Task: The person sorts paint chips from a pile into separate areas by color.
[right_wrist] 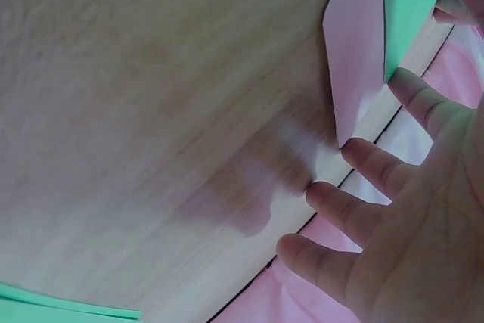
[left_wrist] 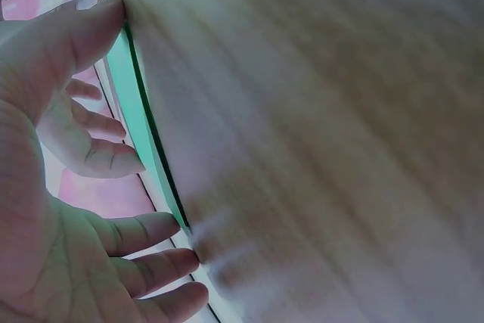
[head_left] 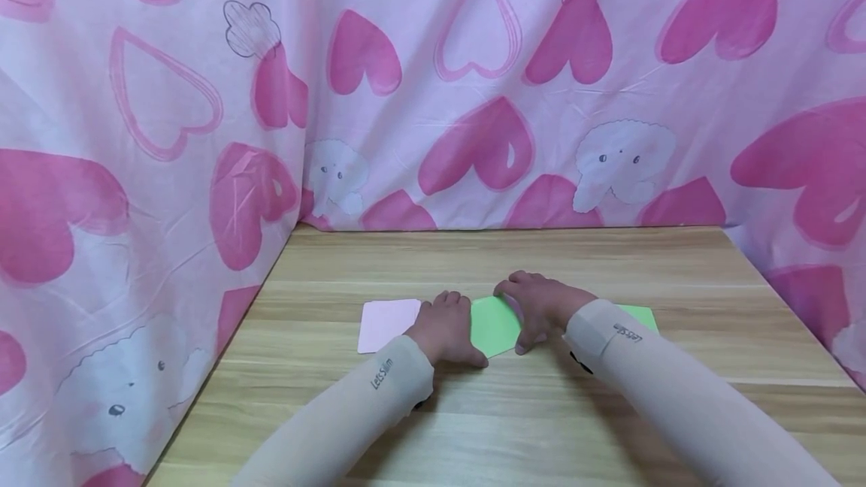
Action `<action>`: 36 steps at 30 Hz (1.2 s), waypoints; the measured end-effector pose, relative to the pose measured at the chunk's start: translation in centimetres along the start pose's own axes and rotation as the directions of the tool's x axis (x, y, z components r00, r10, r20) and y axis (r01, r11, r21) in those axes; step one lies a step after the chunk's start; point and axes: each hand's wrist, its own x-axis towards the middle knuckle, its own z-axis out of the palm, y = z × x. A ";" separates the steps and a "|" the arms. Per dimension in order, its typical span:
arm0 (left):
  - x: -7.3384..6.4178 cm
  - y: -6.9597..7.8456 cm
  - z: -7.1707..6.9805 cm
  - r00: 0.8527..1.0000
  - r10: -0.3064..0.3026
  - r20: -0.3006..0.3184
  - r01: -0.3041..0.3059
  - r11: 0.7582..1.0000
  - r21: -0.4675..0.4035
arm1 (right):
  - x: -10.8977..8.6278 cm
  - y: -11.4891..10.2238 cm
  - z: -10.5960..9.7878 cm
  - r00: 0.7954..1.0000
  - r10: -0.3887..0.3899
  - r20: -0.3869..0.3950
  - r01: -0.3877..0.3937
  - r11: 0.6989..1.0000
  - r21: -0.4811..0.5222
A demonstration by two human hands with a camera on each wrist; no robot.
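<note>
A green paper piece (head_left: pixel 495 328) lies flat on the table between the two hands. My left hand (head_left: pixel 448 328) touches its left side, thumb at the near edge and fingertips at the far edge. In the left wrist view, the left thumb (left_wrist: pixel 64 47) meets the green edge and the fingers are spread. My right hand (head_left: pixel 543 308) touches the green piece's right side with relaxed, spread fingers. A pink paper piece (right_wrist: pixel 355 54) shows beside the green one, beneath the right hand, partly hidden by it in the head view.
Another pink paper piece (head_left: pixel 388 325) lies left of the left hand. More green paper (head_left: pixel 639 316) lies behind the right wrist, partly covered by the sleeve. The wood-grain table (head_left: pixel 514 427) meets a pink heart-print cloth (head_left: pixel 406 119) at the back and sides.
</note>
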 end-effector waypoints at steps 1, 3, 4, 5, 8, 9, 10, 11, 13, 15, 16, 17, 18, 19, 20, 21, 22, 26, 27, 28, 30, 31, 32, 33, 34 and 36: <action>0.0 0.0 0.0 1.000 0.002 -0.001 -0.002 1.000 0.001 | 0.0 0.0 0.0 1.000 0.002 -0.001 -0.002 1.000 0.008; 0.0 -0.1 0.0 1.000 0.006 -0.004 -0.006 1.000 -0.001 | 0.0 0.1 0.1 1.000 0.001 -0.006 -0.001 1.000 0.018; -0.1 -0.1 0.0 1.000 0.008 -0.005 -0.008 1.000 -0.004 | 0.0 0.1 0.1 1.000 0.002 -0.010 -0.001 1.000 0.023; -0.1 -0.1 0.0 1.000 0.010 -0.005 -0.010 1.000 -0.005 | -0.1 0.2 0.2 1.000 0.000 -0.013 0.000 1.000 0.025; -0.1 -0.1 0.0 1.000 0.016 -0.004 -0.016 1.000 -0.004 | -0.1 0.3 0.4 1.000 -0.003 -0.027 0.003 1.000 0.025; -0.1 -0.2 0.0 1.000 0.016 -0.004 -0.016 1.000 -0.003 | -0.1 0.3 0.5 0.999 -0.006 -0.034 0.007 1.000 0.022; -0.1 -0.2 0.0 1.000 0.016 -0.003 -0.016 1.000 0.000 | -0.1 0.4 0.6 0.999 -0.011 -0.041 0.012 1.000 0.016; -0.1 -0.2 0.1 1.000 0.015 -0.002 -0.015 1.000 0.005 | -0.1 0.4 0.7 0.999 -0.017 -0.048 0.017 1.000 0.008; 0.0 -0.3 0.1 1.000 0.013 -0.002 -0.013 1.000 0.012 | -0.1 0.5 0.7 0.998 -0.031 -0.063 0.031 1.000 0.000; 0.1 -0.4 0.2 1.000 0.013 -0.002 -0.013 1.000 0.017 | -0.1 0.5 0.7 0.997 -0.044 -0.071 0.043 0.999 -0.004; 0.1 -0.4 0.2 1.000 0.013 -0.001 -0.013 1.000 0.019 | -0.1 0.5 0.7 0.996 -0.047 -0.073 0.046 0.999 -0.003; 0.1 -0.4 0.3 1.000 0.014 -0.002 -0.013 1.000 0.019 | -0.1 0.5 0.7 0.996 -0.052 -0.074 0.052 0.999 0.001; 0.2 -0.5 0.3 1.000 0.014 -0.003 -0.014 1.000 0.017 | -0.2 0.4 0.7 0.996 -0.054 -0.074 0.055 0.998 0.005; 0.2 -0.5 0.3 1.000 0.014 -0.002 -0.014 1.000 0.014 | -0.2 0.4 0.6 0.996 -0.055 -0.074 0.056 0.998 0.011; 0.2 -0.6 0.3 1.000 0.013 -0.001 -0.013 1.000 0.010 | -0.2 0.4 0.5 0.996 -0.054 -0.073 0.056 0.998 0.018; 0.3 -0.6 0.4 1.000 0.013 -0.001 -0.013 1.000 0.004 | -0.3 0.4 0.5 0.996 -0.055 -0.075 0.057 0.998 0.026; 0.3 -0.6 0.4 1.000 0.016 -0.002 -0.016 1.000 -0.002 | -0.4 0.5 0.4 0.996 -0.053 -0.077 0.056 0.998 0.036; 0.6 -0.4 0.2 1.000 0.028 -0.013 -0.029 0.999 -0.034 | -1.0 0.7 -0.2 0.994 -0.050 -0.092 0.056 0.997 0.058; 0.6 -0.2 0.0 0.999 0.034 -0.017 -0.035 0.999 -0.037 | -1.3 0.8 -0.4 0.994 -0.054 -0.095 0.060 0.996 0.059; 0.7 0.0 -0.2 0.999 0.041 -0.021 -0.042 0.998 -0.041 | -1.5 1.0 -0.6 0.994 -0.052 -0.097 0.058 0.996 0.066; 0.8 0.4 -0.6 0.998 0.058 -0.026 -0.059 0.997 -0.043 | -2.1 1.4 -0.9 0.993 -0.053 -0.104 0.060 0.996 0.067; 0.9 0.7 -0.8 0.997 0.067 -0.029 -0.068 0.997 -0.045 | -2.4 1.6 -1.0 0.992 -0.057 -0.112 0.065 0.996 0.065; 0.9 1.0 -1.1 0.997 0.076 -0.033 -0.078 0.996 -0.046 | -2.7 1.9 -1.1 0.991 -0.058 -0.118 0.065 0.996 0.063; 1.1 1.3 -1.2 0.996 0.083 -0.034 -0.085 0.995 -0.045 | -2.9 2.3 -1.2 0.990 -0.058 -0.126 0.067 0.995 0.067; 1.3 1.6 -1.4 0.995 0.092 -0.036 -0.093 0.995 -0.044 | -3.2 2.6 -1.2 0.989 -0.057 -0.133 0.067 0.995 0.070; 1.6 2.3 -1.8 0.994 0.105 -0.036 -0.106 0.994 -0.033 | -3.8 3.2 -1.4 0.987 -0.056 -0.149 0.066 0.996 0.066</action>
